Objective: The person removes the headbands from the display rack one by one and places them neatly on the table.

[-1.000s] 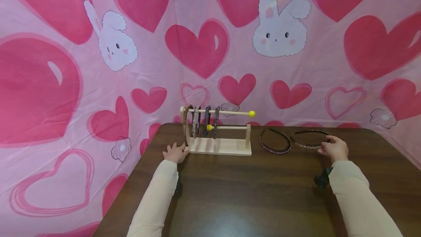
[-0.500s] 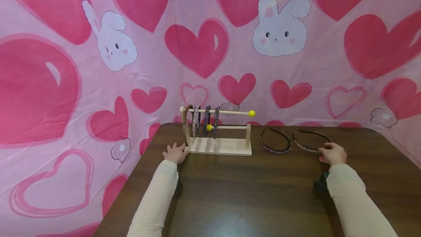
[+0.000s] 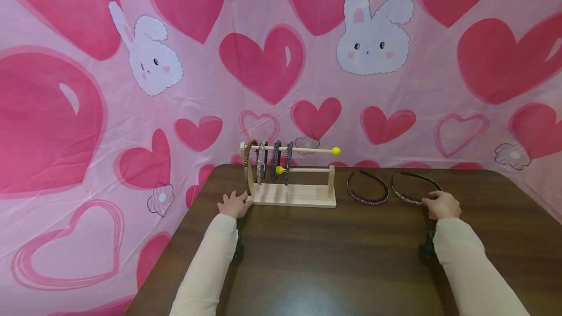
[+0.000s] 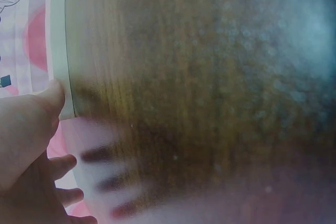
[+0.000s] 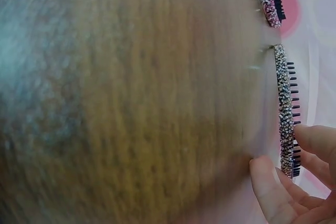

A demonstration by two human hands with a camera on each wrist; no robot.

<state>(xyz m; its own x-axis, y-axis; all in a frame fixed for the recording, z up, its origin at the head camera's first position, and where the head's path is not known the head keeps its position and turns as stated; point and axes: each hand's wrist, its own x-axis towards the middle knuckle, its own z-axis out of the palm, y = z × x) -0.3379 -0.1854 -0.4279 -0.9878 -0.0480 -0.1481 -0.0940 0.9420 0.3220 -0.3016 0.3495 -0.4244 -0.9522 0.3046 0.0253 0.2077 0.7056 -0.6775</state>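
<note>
My left hand [image 3: 234,204] lies with fingers spread at the left end of a wooden headband stand [image 3: 291,195], its thumb touching the base. In the left wrist view that thumb [image 4: 52,97] meets the base's edge. Several glittery headbands [image 3: 288,162] hang from the stand's upper rod, toward its left end. At the right, my right hand [image 3: 443,205] pinches the front of a silvery glitter headband [image 5: 285,111] with black comb teeth; thumb and finger sit on either side of it. A pink-purple glitter headband [image 3: 368,202] lies to the left of that one.
Yellow balls cap the upper rod [image 3: 335,151] and the lower rod [image 3: 279,170]. The brown wooden table [image 3: 325,252] has its back edge against a pink cloth [image 3: 316,77] printed with hearts and rabbits.
My right hand has shifted slightly left and nearer to me along the silvery headband, which has turned a little on the table. The left hand and the stand have stayed in place.
</note>
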